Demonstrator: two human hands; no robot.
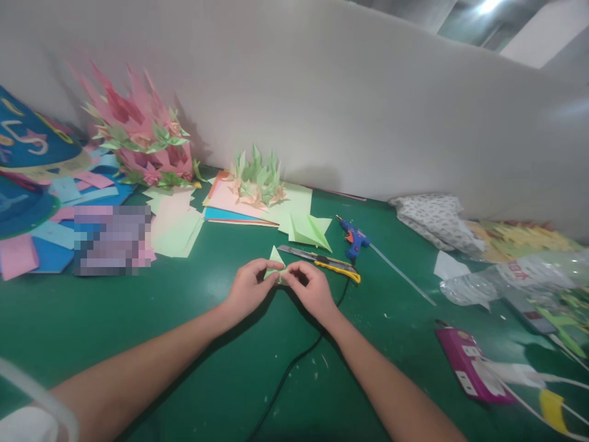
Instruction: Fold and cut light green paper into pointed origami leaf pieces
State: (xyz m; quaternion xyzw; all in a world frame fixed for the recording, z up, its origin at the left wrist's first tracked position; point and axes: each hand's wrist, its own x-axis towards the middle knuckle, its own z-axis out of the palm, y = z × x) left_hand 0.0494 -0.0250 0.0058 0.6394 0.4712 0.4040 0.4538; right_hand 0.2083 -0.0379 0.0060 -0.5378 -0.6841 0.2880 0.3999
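Both my hands meet over the green table [138, 319], pinching a small folded piece of light green paper [275, 258]. My left hand [248, 287] grips its left side with fingers curled. My right hand [310, 287] pinches the right side, fingers bent over the fold. A pointed tip of the paper sticks up between them. Just beyond my right hand lies a yellow utility knife [322, 263] with its blade out. Another folded green paper shape [308, 230] lies behind it.
A blue glue gun [353, 238] stands right of the knife, its black cord [285, 374] running toward me. Stacks of coloured paper [177, 227], a pink paper flower [138, 135] and a small green one [256, 178] sit at the back. A pink power strip [469, 365] and plastic bags [506, 276] are at right.
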